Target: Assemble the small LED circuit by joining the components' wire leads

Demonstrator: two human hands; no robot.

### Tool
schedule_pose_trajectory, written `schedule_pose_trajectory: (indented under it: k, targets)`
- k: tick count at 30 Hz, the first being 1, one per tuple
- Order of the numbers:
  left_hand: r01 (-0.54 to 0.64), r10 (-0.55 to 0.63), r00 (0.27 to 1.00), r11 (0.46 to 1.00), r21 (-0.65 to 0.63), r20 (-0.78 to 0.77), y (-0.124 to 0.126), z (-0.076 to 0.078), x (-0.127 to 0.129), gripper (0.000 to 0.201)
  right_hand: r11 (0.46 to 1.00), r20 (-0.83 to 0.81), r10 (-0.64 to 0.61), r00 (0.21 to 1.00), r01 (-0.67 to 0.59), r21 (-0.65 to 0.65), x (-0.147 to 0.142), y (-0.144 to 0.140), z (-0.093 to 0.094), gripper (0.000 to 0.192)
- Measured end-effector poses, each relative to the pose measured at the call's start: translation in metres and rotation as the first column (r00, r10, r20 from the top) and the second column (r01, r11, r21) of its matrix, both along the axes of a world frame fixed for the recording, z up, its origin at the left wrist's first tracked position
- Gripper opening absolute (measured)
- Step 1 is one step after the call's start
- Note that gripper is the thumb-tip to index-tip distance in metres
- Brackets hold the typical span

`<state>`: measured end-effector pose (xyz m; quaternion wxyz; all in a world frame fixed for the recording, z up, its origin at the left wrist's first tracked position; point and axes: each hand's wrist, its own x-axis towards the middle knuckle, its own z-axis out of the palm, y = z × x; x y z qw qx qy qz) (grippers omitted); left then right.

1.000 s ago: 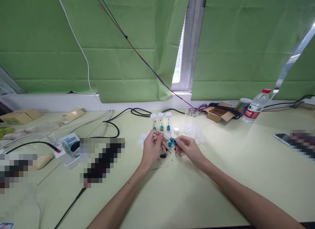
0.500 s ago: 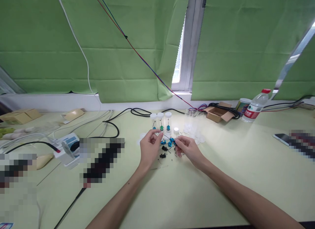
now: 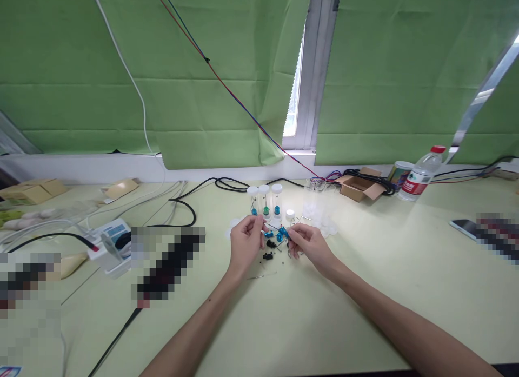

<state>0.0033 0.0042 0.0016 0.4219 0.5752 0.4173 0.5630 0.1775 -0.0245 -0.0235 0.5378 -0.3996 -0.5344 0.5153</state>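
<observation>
From the head camera, both hands meet over a scatter of small parts at the middle of the pale green tabletop (image 3: 284, 312). The left hand (image 3: 244, 242) is raised a little, its fingers (image 3: 259, 221) pinched together at the tips; whatever they grip is too small to make out. The right hand (image 3: 310, 243) lies low just beside it, its fingers (image 3: 292, 232) closed on a small blue part (image 3: 283, 232) that sits between the two hands. More blue parts (image 3: 269, 234) and some black parts (image 3: 268, 255) lie on the tabletop under and between the hands.

Just behind the hands stand three clear vials (image 3: 265, 199) with white caps in a row, upright, each with a coloured piece inside. A loose white cap (image 3: 290, 213) lies to their right, near a cluster of clear cups (image 3: 318, 209).

Farther right, near the wall, are an open cardboard box (image 3: 359, 186), a jar (image 3: 399, 174) and a water bottle (image 3: 421, 173) with a red cap. A phone (image 3: 464, 227) lies at the right edge. Black cables (image 3: 190, 201) loop across the left of the tabletop, past a white device (image 3: 113, 242). Green blinds (image 3: 162, 68) cover the window behind.
</observation>
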Motion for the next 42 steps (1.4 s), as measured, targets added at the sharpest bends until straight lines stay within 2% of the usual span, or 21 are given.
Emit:
schedule_pose_trajectory:
  k: [9,18,21,25,28,31,36,42]
  targets:
    - [0.096,-0.091,0.993,0.993,-0.071,0.082,0.0025,0.0027,-0.0012,0.034,1.0,0.008,0.003,1.0,-0.003,-0.017,-0.0012,-0.0017,0.0026,0.037]
    - [0.066,-0.059,0.994,0.995,-0.074,0.09,0.0024,0.0066,-0.0012,0.031,1.0,0.006,0.003,1.0,-0.003,-0.025,-0.001,-0.0015,0.0029,0.039]
    - [0.144,-0.118,0.974,0.981,-0.13,0.192,0.0026,0.0063,-0.0018,0.031,1.0,0.009,0.004,1.0,-0.003,-0.025,-0.0014,-0.0026,0.005,0.039]
    - [0.294,-0.177,0.9,0.921,-0.256,0.397,0.004,0.0063,-0.0027,0.033,1.0,0.016,-0.001,1.0,0.001,-0.021,-0.0013,-0.0037,0.0059,0.038]
    - [0.346,-0.203,0.875,0.897,-0.275,0.439,0.0053,0.0064,-0.0036,0.03,1.0,0.018,-0.01,1.0,0.011,-0.023,-0.0006,-0.0028,0.0043,0.039]
    - [0.346,-0.226,0.887,0.902,-0.257,0.403,0.0054,0.0059,-0.0046,0.029,1.0,0.011,-0.015,1.0,0.015,-0.023,0.0001,-0.0014,0.0028,0.039]
    - [0.255,-0.229,0.959,0.955,-0.155,0.168,0.0038,0.0066,-0.0044,0.031,0.999,0.004,-0.01,1.0,0.01,-0.032,0.0,-0.001,0.004,0.04]
    - [0.098,-0.099,0.992,0.995,-0.022,-0.073,0.0041,0.0064,-0.005,0.035,0.999,-0.001,-0.016,1.0,0.016,-0.037,0.0,-0.0009,0.0028,0.04]
